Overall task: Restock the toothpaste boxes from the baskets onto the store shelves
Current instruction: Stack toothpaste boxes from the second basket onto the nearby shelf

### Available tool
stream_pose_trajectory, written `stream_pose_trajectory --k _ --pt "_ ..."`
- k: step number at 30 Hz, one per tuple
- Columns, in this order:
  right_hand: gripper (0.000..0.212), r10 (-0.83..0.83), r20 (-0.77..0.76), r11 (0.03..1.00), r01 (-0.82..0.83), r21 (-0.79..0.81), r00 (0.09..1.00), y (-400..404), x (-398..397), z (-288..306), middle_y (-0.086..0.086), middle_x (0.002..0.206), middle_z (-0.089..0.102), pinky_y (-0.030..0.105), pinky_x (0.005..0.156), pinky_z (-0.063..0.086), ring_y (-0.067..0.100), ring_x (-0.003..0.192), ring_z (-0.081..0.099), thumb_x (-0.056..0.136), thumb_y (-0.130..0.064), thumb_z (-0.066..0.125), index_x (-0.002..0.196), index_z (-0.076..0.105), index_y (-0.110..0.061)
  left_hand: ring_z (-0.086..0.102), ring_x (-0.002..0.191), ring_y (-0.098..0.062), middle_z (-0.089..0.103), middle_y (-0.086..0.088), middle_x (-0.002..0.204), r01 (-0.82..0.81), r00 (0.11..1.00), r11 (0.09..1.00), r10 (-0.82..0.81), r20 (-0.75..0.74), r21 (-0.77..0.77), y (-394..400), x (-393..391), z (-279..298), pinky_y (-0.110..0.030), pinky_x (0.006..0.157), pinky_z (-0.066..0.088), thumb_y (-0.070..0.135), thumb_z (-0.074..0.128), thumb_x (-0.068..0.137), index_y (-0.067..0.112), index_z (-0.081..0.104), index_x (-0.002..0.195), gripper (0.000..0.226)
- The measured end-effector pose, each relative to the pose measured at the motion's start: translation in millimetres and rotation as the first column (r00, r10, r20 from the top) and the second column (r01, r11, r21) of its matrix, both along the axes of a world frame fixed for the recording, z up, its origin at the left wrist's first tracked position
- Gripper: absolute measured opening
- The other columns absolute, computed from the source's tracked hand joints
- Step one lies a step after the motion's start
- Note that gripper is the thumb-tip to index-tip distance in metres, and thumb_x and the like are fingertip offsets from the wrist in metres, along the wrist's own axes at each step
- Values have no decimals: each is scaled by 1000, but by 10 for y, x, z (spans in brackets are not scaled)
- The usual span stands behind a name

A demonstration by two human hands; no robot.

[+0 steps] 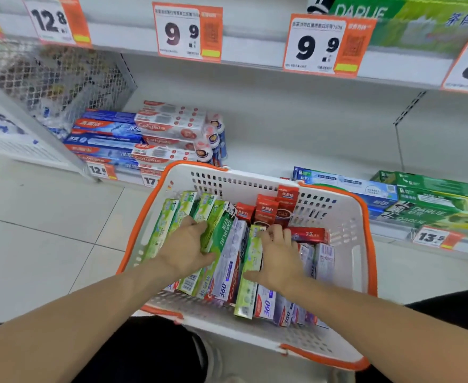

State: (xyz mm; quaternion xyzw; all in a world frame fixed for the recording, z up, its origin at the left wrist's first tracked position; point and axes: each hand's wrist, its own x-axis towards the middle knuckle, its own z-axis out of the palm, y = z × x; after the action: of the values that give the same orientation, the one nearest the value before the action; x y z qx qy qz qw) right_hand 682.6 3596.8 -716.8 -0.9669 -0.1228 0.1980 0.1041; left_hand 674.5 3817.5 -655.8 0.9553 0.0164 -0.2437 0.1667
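A white basket [346, 217] with an orange rim is seen on the floor in front of the lower shelf [296, 150], packed with toothpaste boxes. Inside the basket, the left hand [184, 248] is laid over the green Darlie boxes [216, 230] on the basket's left side, its fingers curled over their upper edges and its thumb pressed against the side of one box, so that a grip is shown. The right hand [278, 254] is placed near the basket's middle, its fingers curled onto a light green box [252, 252]; whether that box is truly clasped cannot be told. Red boxes [267, 210] are stood upright at the basket's far wall, and silver boxes marked 360 [227, 275] are packed between the hands. Beyond the basket, Colgate boxes [133, 136] are stacked at the shelf's left, and green Darlie cartons [432, 200] at its right.
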Motion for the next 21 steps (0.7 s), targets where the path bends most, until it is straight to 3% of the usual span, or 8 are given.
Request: stream_pose_trajectory --k 5,8,11,15,19,21 --pt "110 -37 7 999 37 -20 999 -71 9 -11 2 143 30 44 109 36 24 133 26 64 -86 62 150 32 -24 58 102 -19 54 -6 120 -73 997 990 70 -26 -119 -67 -21 64 -22 87 45 32 84 78 16 42 147 82" --pt "112 -69 -5 997 69 -41 998 -94 -31 -12 4 142 32 45 108 36 26 134 26 65 -89 57 150 32 -21 63 105 -22 61 -9 127 -103 992 986 91 -90 -128 -130 5 103 -29 89 52 23 87 75 15 42 145 83" --pt "109 -189 -17 979 187 -80 982 -120 -53 11 9 136 39 46 105 40 29 128 33 64 -92 53 139 43 -13 60 99 -21 61 -10 128 -160 981 975 140 -132 -152 -132 68 140 -25 79 47 24 88 74 16 41 143 84" --pt "106 -343 -46 938 340 -61 938 -137 -23 8 10 134 44 49 104 41 31 126 37 61 -89 61 130 45 -10 65 110 -34 59 -17 133 -318 941 906 264 -213 -280 -95 106 144 -33 83 51 29 90 73 11 38 146 91" --pt "105 -356 -38 932 352 -92 934 -50 -40 -6 10 134 40 50 100 41 31 124 34 55 -91 63 122 44 -13 65 78 -17 61 -5 100 -347 928 874 268 -259 -340 -83 53 132 -26 68 49 25 92 69 12 42 141 88" --pt "98 -349 -83 932 336 -138 934 12 -35 -9 11 137 38 51 100 39 33 126 30 55 -94 59 109 56 -12 64 73 -14 61 1 89 -349 926 863 260 -273 -364 -78 26 147 -27 70 51 21 93 69 12 44 137 84"
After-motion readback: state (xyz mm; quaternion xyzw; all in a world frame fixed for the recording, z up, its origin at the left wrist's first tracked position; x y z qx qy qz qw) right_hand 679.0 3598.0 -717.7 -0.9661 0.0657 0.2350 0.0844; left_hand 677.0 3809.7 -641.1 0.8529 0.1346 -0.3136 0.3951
